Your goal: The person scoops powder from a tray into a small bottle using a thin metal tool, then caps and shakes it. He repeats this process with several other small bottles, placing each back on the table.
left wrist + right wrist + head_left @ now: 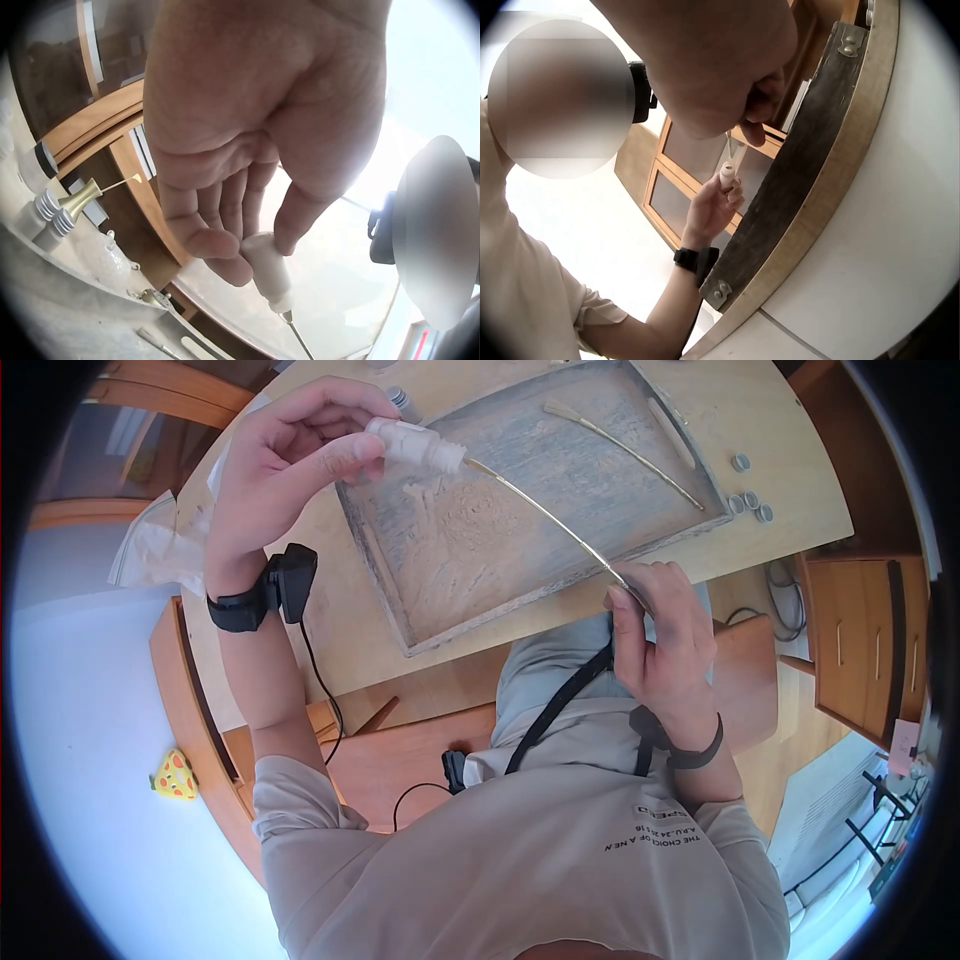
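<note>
My left hand (290, 465) is raised over the tray's left side and pinches a small white bottle (415, 445) between thumb and fingers. The bottle lies tilted, its mouth towards the right. My right hand (668, 635) grips the near end of a thin gold-coloured rod (550, 518) in front of the tray. The rod's far tip meets the bottle mouth, as the left wrist view also shows. Below lies a weathered grey wooden tray (480, 622) with brownish powder (465, 520) spread on its left part. A brush (630, 452) with a gold handle rests in the tray.
Several small silver caps (740, 462) lie on the table (800, 455) by the tray's right corner. Small silver-topped bottles (46, 217) and a clear lumpy object (105, 259) stand beyond the tray. A clear plastic bag (160, 545) lies at the table's left edge. A cable (320, 670) hangs from the left wrist camera.
</note>
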